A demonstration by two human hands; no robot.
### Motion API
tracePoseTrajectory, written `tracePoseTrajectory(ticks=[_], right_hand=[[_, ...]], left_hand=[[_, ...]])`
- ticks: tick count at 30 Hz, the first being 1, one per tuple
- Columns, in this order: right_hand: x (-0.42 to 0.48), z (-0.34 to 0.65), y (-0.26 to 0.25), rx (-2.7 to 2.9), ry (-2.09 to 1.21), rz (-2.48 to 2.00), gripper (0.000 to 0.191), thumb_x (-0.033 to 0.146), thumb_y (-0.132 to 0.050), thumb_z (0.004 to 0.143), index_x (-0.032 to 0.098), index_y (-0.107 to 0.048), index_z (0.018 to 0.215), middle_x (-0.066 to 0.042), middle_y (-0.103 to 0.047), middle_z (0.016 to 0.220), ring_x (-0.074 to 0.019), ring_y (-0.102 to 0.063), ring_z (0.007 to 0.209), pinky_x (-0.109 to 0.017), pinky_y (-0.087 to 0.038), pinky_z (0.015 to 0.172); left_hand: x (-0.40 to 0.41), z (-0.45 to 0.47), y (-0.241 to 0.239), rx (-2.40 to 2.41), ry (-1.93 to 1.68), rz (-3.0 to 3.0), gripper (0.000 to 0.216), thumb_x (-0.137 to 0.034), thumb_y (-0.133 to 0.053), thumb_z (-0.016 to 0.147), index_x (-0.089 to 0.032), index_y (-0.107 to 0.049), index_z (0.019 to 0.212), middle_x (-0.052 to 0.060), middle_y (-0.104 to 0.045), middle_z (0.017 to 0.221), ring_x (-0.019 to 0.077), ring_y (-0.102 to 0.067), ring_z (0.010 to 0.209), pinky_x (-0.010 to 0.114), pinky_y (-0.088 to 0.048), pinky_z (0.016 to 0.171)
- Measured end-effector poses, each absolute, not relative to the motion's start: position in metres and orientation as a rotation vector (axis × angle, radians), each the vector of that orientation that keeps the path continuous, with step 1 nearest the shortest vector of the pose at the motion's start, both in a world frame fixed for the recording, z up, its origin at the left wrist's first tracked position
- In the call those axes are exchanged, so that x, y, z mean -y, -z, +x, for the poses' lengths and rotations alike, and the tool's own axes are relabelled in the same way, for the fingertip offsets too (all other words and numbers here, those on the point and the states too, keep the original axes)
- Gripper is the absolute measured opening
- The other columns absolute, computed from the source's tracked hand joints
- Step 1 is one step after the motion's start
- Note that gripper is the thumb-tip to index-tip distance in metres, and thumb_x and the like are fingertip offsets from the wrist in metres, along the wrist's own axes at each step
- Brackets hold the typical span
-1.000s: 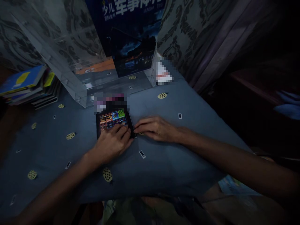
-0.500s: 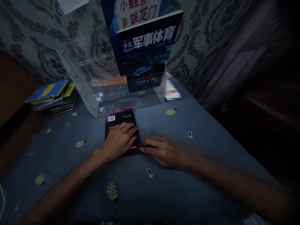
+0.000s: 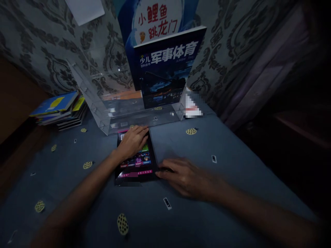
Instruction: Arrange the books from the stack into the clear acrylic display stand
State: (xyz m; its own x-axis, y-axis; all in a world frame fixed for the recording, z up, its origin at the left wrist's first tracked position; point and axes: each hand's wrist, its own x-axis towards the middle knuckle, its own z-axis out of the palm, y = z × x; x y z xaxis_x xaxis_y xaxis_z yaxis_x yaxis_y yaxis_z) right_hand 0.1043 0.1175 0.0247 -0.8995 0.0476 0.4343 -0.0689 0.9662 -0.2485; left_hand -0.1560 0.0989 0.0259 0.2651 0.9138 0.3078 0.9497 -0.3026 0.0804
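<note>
A dark book with a bright, colourful cover [image 3: 137,163] lies flat on the blue patterned cloth [image 3: 219,179]. My left hand [image 3: 133,140] rests on the book's far end, fingers stretched flat over it. My right hand [image 3: 184,177] lies on the cloth at the book's near right corner, its fingertips touching the book's edge, fingers loosely extended. Just beyond the book stands a clear acrylic stand [image 3: 113,103] holding a dark blue book [image 3: 167,65] upright.
A stack of books [image 3: 60,110] sits at the back left on the cloth. A poster with red characters [image 3: 157,20] hangs behind the stand on the patterned wall. A curtain [image 3: 258,69] hangs at the right, with darkness beyond.
My left hand slid from the book's middle to its far end, uncovering more of the cover. My right hand stayed by the near right corner. The view tilted upward.
</note>
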Motion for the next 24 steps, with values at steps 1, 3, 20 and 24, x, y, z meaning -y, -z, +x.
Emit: tracePoseTrajectory(ticks=[1,3,20,24], right_hand=[[-0.118,0.104,-0.025,2.651,-0.370,0.002,0.028,0.008,-0.055,0.091,0.015,-0.070,0.113,-0.010,-0.071,0.102,-0.0192,-0.066,0.087,-0.033,-0.057,0.075],[-0.120,0.101,-0.025,2.627,-0.397,-0.030,0.028,0.012,-0.055,0.093,0.015,-0.071,0.117,-0.013,-0.071,0.113,-0.0233,-0.066,0.100,-0.041,-0.057,0.086],[-0.179,0.023,-0.012,2.700,-0.317,-0.468,0.041,0.036,-0.049,0.102,0.014,-0.062,0.133,-0.016,-0.063,0.138,-0.0311,-0.057,0.127,-0.053,-0.047,0.102],[-0.187,0.013,-0.004,2.664,-0.306,-0.515,0.042,0.037,-0.047,0.102,0.014,-0.061,0.134,-0.015,-0.063,0.139,-0.0306,-0.056,0.127,-0.053,-0.045,0.105]], left_hand=[[-0.099,-0.157,-0.025,1.764,0.475,-2.412,0.033,-0.023,-0.048,0.101,-0.012,-0.061,0.129,0.012,-0.066,0.133,0.0260,-0.060,0.120,0.046,-0.049,0.104],[-0.097,-0.160,-0.024,1.745,0.504,-2.446,0.033,-0.022,-0.048,0.100,-0.012,-0.061,0.129,0.013,-0.066,0.133,0.0249,-0.060,0.120,0.044,-0.049,0.106],[-0.037,-0.219,-0.021,1.965,0.507,-2.160,0.034,-0.030,-0.045,0.102,-0.015,-0.063,0.127,0.013,-0.068,0.128,0.0261,-0.064,0.116,0.045,-0.053,0.100],[-0.038,-0.219,-0.017,1.982,0.531,-2.145,0.034,-0.028,-0.045,0.101,-0.015,-0.063,0.127,0.013,-0.068,0.127,0.0262,-0.063,0.114,0.045,-0.053,0.098]])
